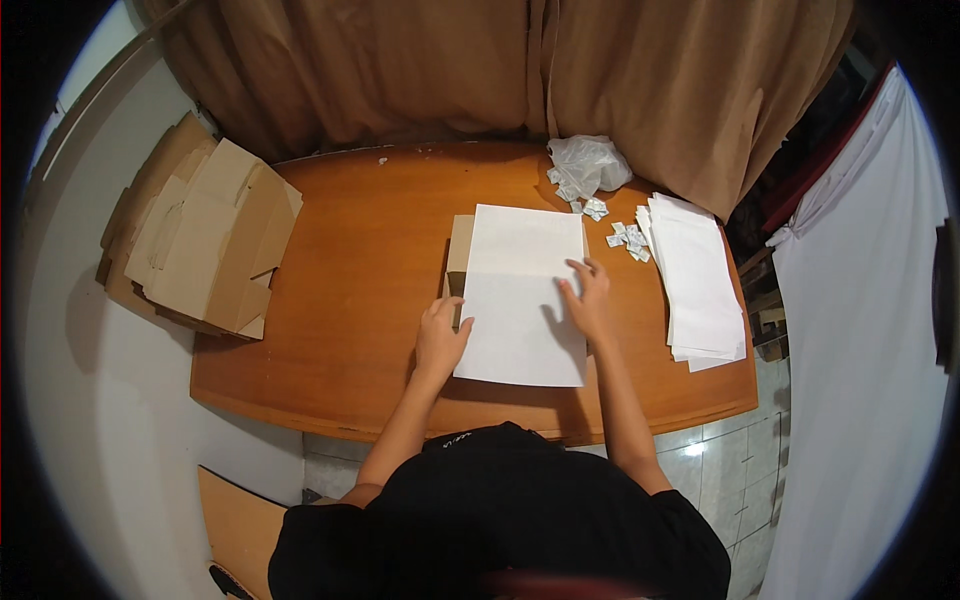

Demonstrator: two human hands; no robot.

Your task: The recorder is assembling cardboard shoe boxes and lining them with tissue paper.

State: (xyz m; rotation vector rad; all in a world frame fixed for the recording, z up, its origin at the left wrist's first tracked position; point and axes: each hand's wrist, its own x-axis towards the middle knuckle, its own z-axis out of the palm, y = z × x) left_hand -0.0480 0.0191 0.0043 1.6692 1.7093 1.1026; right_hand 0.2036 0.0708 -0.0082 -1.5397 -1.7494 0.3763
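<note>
A large white sheet of paper (522, 300) with a faint crease across it lies over a cardboard box (461, 245) in front of me. The box shows mainly along the sheet's left edge, with a sliver at the right. At the left edge, my left hand (441, 338) rests beside the box and sheet, thumb and fingers apart. My right hand (589, 296) is over the sheet's right edge, fingers spread and slightly curled, casting a shadow on the paper. Neither hand visibly grips anything, though I cannot tell exactly where the fingertips touch.
Flattened cardboard boxes (205, 235) are piled on the table's left side, against the wall. At the right lies a stack of white paper (697, 285). Several small white packets (630, 240) are scattered near a translucent plastic bag (590, 163). Brown curtains (420, 70) hang behind the wooden table (350, 300).
</note>
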